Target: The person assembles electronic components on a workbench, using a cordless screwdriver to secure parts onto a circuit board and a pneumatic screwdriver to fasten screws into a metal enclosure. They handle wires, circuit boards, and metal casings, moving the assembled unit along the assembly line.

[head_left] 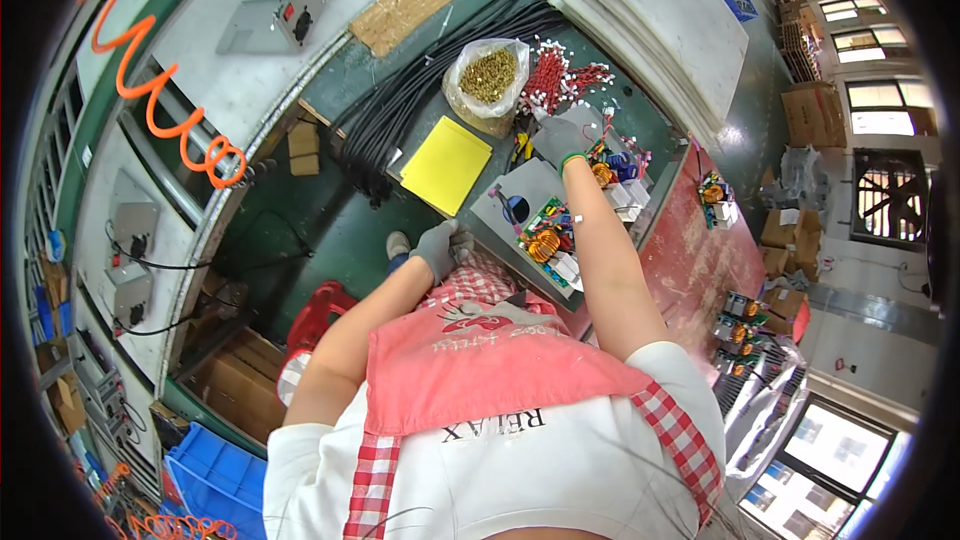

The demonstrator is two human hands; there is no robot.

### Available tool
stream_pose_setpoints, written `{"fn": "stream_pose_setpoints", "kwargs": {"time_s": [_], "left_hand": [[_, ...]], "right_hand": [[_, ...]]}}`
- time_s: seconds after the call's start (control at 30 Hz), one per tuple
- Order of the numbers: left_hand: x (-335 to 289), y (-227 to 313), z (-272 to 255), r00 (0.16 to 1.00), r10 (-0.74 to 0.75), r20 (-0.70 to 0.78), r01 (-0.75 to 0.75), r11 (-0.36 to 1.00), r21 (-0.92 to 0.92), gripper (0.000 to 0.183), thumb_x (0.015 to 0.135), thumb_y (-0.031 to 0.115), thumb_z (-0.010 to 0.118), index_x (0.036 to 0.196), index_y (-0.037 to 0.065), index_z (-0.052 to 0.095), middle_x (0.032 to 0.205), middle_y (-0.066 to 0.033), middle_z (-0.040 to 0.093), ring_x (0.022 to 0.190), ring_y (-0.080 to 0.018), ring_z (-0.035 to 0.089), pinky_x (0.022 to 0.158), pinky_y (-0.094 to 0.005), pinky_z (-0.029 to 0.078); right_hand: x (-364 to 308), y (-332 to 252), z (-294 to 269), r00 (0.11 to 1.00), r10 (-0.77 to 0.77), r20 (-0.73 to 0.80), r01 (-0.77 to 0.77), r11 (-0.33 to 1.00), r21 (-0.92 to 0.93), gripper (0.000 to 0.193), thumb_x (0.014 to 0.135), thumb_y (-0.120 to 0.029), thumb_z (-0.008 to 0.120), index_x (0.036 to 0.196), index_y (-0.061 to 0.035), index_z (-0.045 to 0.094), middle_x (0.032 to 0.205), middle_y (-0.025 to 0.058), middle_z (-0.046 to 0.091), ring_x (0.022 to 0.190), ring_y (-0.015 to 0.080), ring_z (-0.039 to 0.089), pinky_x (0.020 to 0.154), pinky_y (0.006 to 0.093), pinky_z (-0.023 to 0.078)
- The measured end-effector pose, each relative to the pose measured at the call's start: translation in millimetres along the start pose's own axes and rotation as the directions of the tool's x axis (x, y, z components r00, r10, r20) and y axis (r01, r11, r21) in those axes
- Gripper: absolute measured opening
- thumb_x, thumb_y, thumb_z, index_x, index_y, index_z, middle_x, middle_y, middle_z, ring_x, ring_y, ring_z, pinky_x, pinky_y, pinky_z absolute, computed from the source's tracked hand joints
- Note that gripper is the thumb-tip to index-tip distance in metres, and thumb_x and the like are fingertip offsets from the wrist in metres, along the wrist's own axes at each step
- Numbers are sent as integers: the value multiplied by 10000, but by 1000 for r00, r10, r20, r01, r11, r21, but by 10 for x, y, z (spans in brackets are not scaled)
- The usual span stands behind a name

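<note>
Your right hand (562,138) is nearer the red wires (547,77); these lie on the desk (641,110) just beyond its fingers, long axis running away from you; your left hand (440,249) sits by the desk's near edge; whether either hand holds anything cannot be told.

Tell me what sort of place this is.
Most likely an electronics assembly workshop: there's a circuit board with a copper-coloured coil, a pile of white-tipped red wires, and an open bag of small brass-coloured parts.
</note>
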State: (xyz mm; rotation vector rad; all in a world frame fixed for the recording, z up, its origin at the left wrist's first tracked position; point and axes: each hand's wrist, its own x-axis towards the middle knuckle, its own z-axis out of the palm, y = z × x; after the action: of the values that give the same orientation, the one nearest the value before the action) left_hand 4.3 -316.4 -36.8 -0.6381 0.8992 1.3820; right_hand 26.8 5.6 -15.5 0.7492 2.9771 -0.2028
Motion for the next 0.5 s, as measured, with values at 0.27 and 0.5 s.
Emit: {"fn": "stream_pose_setpoints", "kwargs": {"time_s": [0.27, 0.5], "left_hand": [[-91, 29, 83, 998, 51, -36, -51, 999, 13, 188, 936, 203, 471, 934, 58, 591, 806, -71, 619, 701, -184, 586, 582, -295, 486], [-7, 62, 120, 999, 42, -26, -41, 998, 44, 113, 911, 162, 514, 926, 65, 569, 783, -83, 611, 626, -180, 564, 530, -282, 467]], "right_hand": [[-150, 136, 42, 879, 471, 79, -380, 590, 713, 410, 793, -348, 643, 1067, -47, 592, 753, 85, 594, 711, 172, 594, 628, 347, 458], [-59, 92, 83, 638, 734, 234, -370, 26, 929, 345, 806, -375, 680, 616, -112, 560, 572, -36, 417, 509, 97, 365, 489, 286, 296]]}}
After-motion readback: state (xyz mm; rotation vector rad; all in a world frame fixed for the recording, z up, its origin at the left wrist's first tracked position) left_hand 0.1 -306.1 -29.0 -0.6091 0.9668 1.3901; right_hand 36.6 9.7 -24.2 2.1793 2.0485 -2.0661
